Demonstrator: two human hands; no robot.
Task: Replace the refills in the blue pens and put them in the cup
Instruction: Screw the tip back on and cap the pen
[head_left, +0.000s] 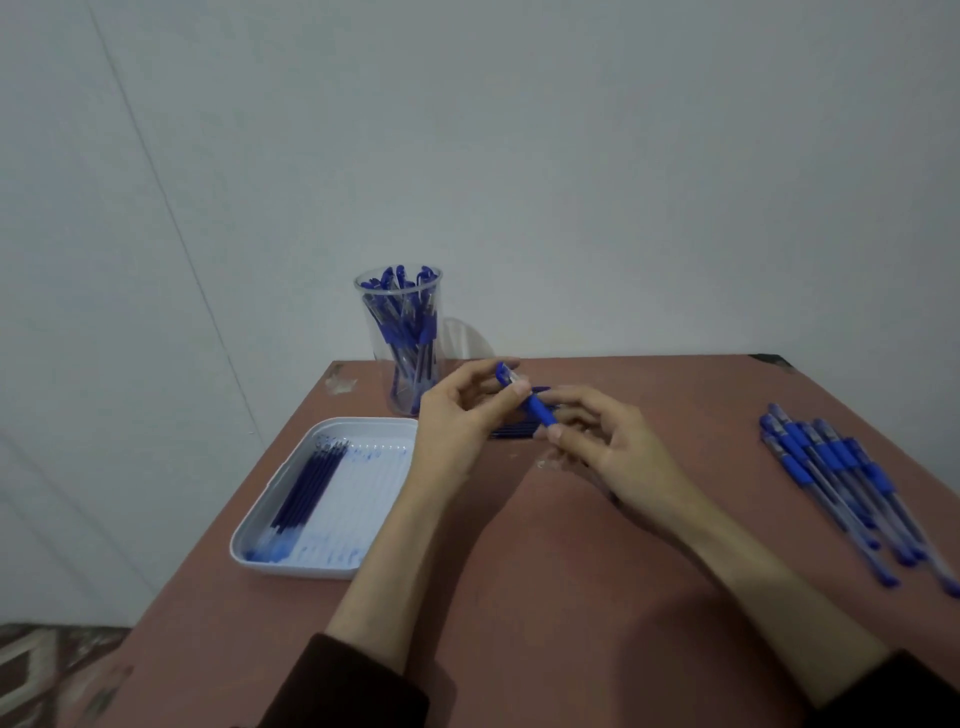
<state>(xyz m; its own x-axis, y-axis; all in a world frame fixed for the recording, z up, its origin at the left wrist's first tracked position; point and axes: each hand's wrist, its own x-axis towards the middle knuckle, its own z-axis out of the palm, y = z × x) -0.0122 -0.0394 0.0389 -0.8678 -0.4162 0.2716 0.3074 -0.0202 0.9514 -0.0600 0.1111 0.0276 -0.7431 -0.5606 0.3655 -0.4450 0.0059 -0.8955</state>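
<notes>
Nearest the camera, two dark sleeves end at bare forearms that reach forward over the reddish-brown table. The white tray sits at the table's left edge. Dark blue refills lie side by side along its left part, and blue ink smears mark its floor. Well to the right of the tray, near the table's right edge, a row of blue pens lies flat, the pens close together and slanted. Just right of the tray's far corner both hands meet above the table around one blue pen, which is tilted. The left hand pinches its upper end with curled fingers, and the right hand pinches the blue grip section between thumb and fingertips. Under the hands, right of the tray, a few dark refills on the table show partly. Just beyond the tray's far edge stands the clear cup, upright and holding many blue pens, against a pale wall.
</notes>
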